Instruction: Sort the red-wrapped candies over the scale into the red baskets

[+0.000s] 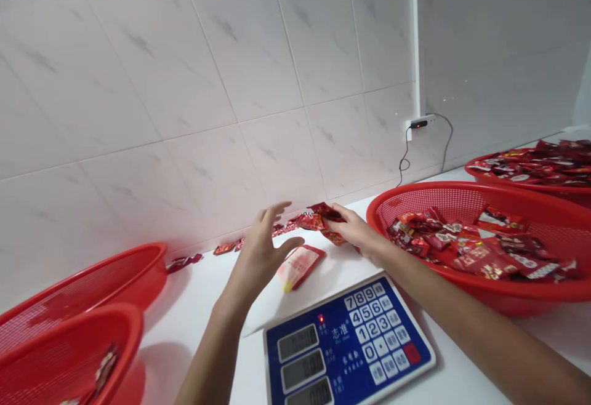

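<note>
My left hand [261,254] hovers over the white counter with fingers spread and nothing in it, just left of a flat red packet [300,265] lying on the scale's white platform. My right hand [353,229] reaches across to the wall side and is closed on several small red candy wrappers [323,215]. More red wrappers [226,248] lie scattered along the foot of the tiled wall. In front of both hands sits a blue-faced digital scale [351,343] with a keypad and a red light.
A red mesh basket [462,199] with many red wrapped candies stands at the right; another full one [530,177] behind it. Two red baskets [92,306] sit at the left, nearly bare. A wall socket with a cable [418,125] is at the back.
</note>
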Tool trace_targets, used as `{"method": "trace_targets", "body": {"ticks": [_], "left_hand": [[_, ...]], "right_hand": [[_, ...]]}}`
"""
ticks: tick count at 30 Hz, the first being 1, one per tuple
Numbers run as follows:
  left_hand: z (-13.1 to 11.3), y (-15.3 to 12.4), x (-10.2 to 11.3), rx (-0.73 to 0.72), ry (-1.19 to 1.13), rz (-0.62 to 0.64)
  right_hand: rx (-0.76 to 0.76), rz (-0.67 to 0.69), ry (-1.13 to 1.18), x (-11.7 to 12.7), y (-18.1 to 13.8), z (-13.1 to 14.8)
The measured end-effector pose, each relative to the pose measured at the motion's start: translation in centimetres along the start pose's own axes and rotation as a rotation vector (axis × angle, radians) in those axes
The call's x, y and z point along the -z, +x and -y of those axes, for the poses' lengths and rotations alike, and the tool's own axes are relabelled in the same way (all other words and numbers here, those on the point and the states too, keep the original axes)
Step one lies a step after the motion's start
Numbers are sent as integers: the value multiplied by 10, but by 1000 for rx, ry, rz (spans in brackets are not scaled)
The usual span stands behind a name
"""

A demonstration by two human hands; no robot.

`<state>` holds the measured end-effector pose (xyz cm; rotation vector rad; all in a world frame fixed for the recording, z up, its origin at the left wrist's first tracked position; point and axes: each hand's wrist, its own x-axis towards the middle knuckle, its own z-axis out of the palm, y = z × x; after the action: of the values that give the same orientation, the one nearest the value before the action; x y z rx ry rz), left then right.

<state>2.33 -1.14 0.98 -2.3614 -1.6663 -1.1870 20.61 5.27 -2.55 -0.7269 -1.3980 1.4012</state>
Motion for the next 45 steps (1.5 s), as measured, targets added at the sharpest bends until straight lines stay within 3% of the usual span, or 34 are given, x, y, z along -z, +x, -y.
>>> {"method": "trace_targets", "body": {"ticks": [2, 5, 8, 10, 13, 18, 24, 29, 35, 42, 45], "left_hand": [[-11, -1, 0, -169, 36, -19], [-26, -1, 5, -292, 87, -165], [-36, -4, 13, -264, 66, -340], [-41, -6, 18, -204, 12, -373], [-47, -10, 22, -82, -16, -301], [-50, -9, 19, 38, 26, -70], [-35, -7, 23, 42, -101, 237], [-31, -6, 28, 30, -140, 368], [-28, -4, 27, 58, -215, 400], [-24, -3, 21, 290, -578, 286], [-28, -3, 14, 265, -632, 124]], "right_hand": [[-11, -1, 27, -1, -4, 8], [24, 90, 70, -5, -9, 27], [100, 267, 86, -6, -16, 45], [132, 346, 63, -4, -23, 53], [139, 368, 7, 1, -32, 59], [129, 303, -78, 6, -31, 56], [-12, 348, -151, 9, -28, 54], [-46, 350, -317, 13, -29, 54], [-56, 324, -266, 14, -28, 52], [38, 246, -95, 6, -23, 47], [53, 161, 20, 8, -17, 40]]}}
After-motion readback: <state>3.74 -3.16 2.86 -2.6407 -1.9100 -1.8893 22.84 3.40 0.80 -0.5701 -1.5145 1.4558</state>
